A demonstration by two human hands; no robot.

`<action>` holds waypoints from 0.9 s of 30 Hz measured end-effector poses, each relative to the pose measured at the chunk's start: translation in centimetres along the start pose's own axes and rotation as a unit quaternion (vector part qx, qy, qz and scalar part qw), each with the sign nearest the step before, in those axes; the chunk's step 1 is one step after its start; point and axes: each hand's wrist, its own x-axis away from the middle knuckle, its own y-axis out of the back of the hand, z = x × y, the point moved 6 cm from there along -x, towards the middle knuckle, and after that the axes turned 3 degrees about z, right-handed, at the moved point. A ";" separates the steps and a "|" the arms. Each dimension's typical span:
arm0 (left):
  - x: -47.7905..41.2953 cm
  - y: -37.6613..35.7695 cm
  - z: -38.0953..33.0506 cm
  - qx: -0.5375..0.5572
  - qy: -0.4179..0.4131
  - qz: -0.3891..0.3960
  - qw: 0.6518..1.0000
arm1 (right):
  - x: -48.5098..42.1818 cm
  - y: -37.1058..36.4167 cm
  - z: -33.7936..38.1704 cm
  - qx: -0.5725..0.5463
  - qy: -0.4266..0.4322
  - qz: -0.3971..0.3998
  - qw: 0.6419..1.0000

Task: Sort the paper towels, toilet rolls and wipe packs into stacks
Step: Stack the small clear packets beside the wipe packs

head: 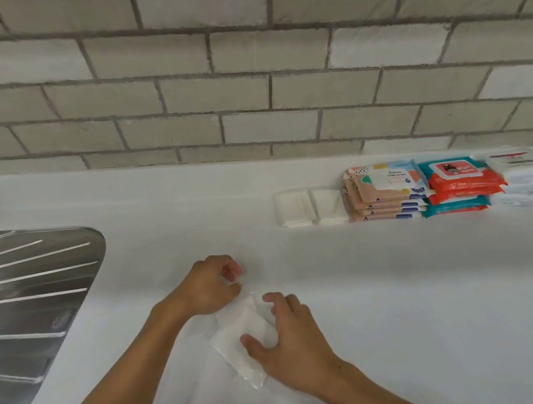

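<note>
Okay, white pack [256, 320] on the worktop [407, 319], close to us.
Our right grip [291, 336] clasps it between thumb and fingers; our left grip [208, 286] is curled at its top corner, contact unclear.

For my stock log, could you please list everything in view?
wrapped pack: one, white, counter front, in hand
small packs: two stacks, white, counter back
peach wipe packs: one stack, peach, right of those
red-and-teal wipe packs: one stack, further right
white packs: one stack, white, far right
drainboard: one, steel, left
counter: one, white
brick wall: one, grey, behind
left hand: one, curled at pack's far end, grip unclear
right hand: one, grips the pack
</note>
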 end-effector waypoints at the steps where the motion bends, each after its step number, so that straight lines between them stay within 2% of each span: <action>1: 0.3 -0.1 0.5 0.006 0.003 0.005 1.000 | 0.3 -0.4 0.4 0.018 0.004 0.011 1.000; 4: 1.5 -0.7 1.9 -0.001 0.010 0.034 0.999 | 0.6 -1.2 1.2 0.072 0.010 0.020 0.997; 7: 2.6 -1.0 3.1 0.005 0.019 0.027 0.999 | 0.1 -1.8 1.3 0.084 -0.006 0.019 0.996; 12: 3.8 -1.0 3.8 0.076 0.045 -0.009 0.996 | -0.9 -1.9 0.9 -0.011 -0.048 0.021 0.999; 15: 4.3 -1.3 3.9 0.167 0.058 -0.033 0.984 | -0.8 -1.4 0.1 -0.093 -0.071 -0.001 0.993; 18: 5.0 -1.4 3.7 0.268 0.066 -0.067 0.959 | -0.5 -0.3 -1.0 -0.166 -0.073 -0.042 0.982; 23: 5.5 -1.9 3.3 0.410 0.094 -0.092 0.902 | -0.1 1.2 -2.5 -0.290 -0.083 -0.063 0.951; 25: 5.8 -2.4 2.6 0.469 0.093 -0.068 0.876 | 0.2 1.9 -3.0 -0.351 -0.101 -0.070 0.928; 27: 6.3 -3.3 1.2 0.521 0.068 -0.010 0.851 | 0.5 2.4 -3.2 -0.401 -0.110 -0.073 0.907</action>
